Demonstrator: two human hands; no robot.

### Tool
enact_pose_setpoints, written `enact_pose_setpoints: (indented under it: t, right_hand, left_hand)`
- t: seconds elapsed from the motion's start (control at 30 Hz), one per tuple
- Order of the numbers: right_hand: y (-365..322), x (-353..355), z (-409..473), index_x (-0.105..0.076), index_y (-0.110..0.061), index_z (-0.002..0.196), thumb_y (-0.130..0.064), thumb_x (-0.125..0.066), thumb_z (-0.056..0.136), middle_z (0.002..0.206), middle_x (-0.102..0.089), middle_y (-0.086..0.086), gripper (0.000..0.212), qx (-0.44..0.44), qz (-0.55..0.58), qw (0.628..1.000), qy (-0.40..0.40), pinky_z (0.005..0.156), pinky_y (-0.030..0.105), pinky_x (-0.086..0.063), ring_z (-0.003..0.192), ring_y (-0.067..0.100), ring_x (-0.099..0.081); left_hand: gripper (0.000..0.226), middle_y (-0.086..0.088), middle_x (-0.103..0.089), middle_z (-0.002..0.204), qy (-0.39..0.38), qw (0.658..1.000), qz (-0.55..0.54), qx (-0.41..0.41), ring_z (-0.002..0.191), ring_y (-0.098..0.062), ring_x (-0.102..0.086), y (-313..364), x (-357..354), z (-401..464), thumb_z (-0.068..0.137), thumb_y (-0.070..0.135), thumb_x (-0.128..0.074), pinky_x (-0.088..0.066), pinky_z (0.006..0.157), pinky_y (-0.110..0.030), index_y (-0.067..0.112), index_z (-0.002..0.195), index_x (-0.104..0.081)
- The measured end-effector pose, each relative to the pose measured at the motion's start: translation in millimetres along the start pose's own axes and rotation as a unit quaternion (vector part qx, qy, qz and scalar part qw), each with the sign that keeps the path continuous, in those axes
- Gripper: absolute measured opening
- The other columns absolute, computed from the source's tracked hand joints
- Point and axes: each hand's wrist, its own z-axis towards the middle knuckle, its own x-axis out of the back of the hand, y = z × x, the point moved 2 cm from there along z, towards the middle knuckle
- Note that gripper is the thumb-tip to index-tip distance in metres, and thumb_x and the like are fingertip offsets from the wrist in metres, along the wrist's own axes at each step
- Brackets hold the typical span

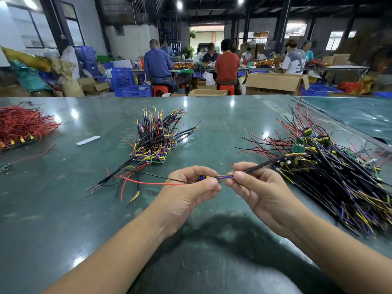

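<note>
Both hands are raised just above the table (63, 219), close together, sharing one harness (225, 177). The left hand (191, 192) has its fingers curled and pinches the harness end between thumb and fingertips, where a small blue and yellow part shows. The right hand (256, 189) pinches the same harness just beside it, thumb on top and fingers curled under. A short stretch of blue and yellow wire bridges the narrow gap between the two thumbs.

From the right hand a black sleeve (265, 164) runs up and away to the right, towards the near edge of the big pile (339, 177) of black, yellow and purple wires and small green boards lying right of that hand. I cannot tell whether it touches the pile. From the left hand a red wire (148, 183) and a thin black one trail out leftwards over the table.

Left of the left hand a few loose wires (118, 179) lie fanned on the table. Ahead of both hands stands a stack (157, 136) of boards with wires sticking up. Far left of the left hand lies a red bundle (21, 124), and between it and the stack a white strip (88, 140)
</note>
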Motion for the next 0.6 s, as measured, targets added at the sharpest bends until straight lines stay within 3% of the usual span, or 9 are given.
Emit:
enact_pose_setpoints:
  t: [0.13,0.3,0.37,0.47,0.6]
  right_hand:
    - [2.6,-1.0,-0.5,-0.065,-0.007,0.076,-0.004,-0.067,0.066,0.071,-0.069,0.009,0.011,0.015,-0.049,0.999,-0.018,0.062,0.019,-0.054,0.065,0.019,-0.069]
    - [-1.5,-2.2,-2.7,-0.062,-0.004,0.080,-0.013,-0.073,0.067,0.068,-0.071,0.007,0.019,0.125,-0.234,0.964,0.009,0.061,0.018,-0.052,0.062,0.014,-0.068]
    - [-1.2,-1.0,-1.2,-0.063,-0.003,0.078,-0.009,-0.074,0.070,0.067,-0.071,0.009,0.015,0.152,-0.237,0.959,0.030,0.061,0.019,-0.053,0.062,0.015,-0.068]
    - [3.2,2.3,2.0,-0.066,-0.008,0.077,-0.001,-0.071,0.078,0.067,-0.071,0.010,0.009,0.118,-0.237,0.963,0.047,0.062,0.020,-0.053,0.064,0.017,-0.069]
    - [3.7,5.0,3.6,-0.071,-0.014,0.082,-0.005,-0.065,0.082,0.085,-0.071,0.009,0.010,0.092,-0.183,0.978,0.037,0.059,0.018,-0.045,0.065,0.011,-0.057]
  left_hand:
    - [0.013,-0.006,-0.073,0.075,0.003,1.000,0.008,-0.010,0.060,-0.011,-0.067,0.1,3.2,-0.3,0.062,0.006,-0.068,-0.054,0.060,-0.019,0.016,0.067,-0.075]
    - [0.012,-0.008,-0.073,0.076,-0.009,1.000,0.005,-0.012,0.059,-0.012,-0.068,1.0,2.2,-0.9,0.062,0.006,-0.068,-0.054,0.060,-0.020,0.015,0.067,-0.075]
    - [0.011,-0.008,-0.073,0.076,-0.006,1.000,0.003,-0.014,0.060,-0.013,-0.068,1.3,1.2,-0.3,0.062,0.007,-0.069,-0.054,0.060,-0.020,0.014,0.067,-0.075]
    - [0.014,-0.008,-0.071,0.072,0.034,0.999,0.012,-0.008,0.060,-0.015,-0.068,-1.4,2.5,0.9,0.068,0.000,-0.069,-0.055,0.060,-0.020,0.012,0.067,-0.075]
    - [0.024,-0.009,-0.069,0.068,0.078,0.997,0.004,0.001,0.058,-0.014,-0.067,-2.3,8.0,3.6,0.078,-0.010,-0.063,-0.055,0.057,-0.019,0.009,0.067,-0.073]
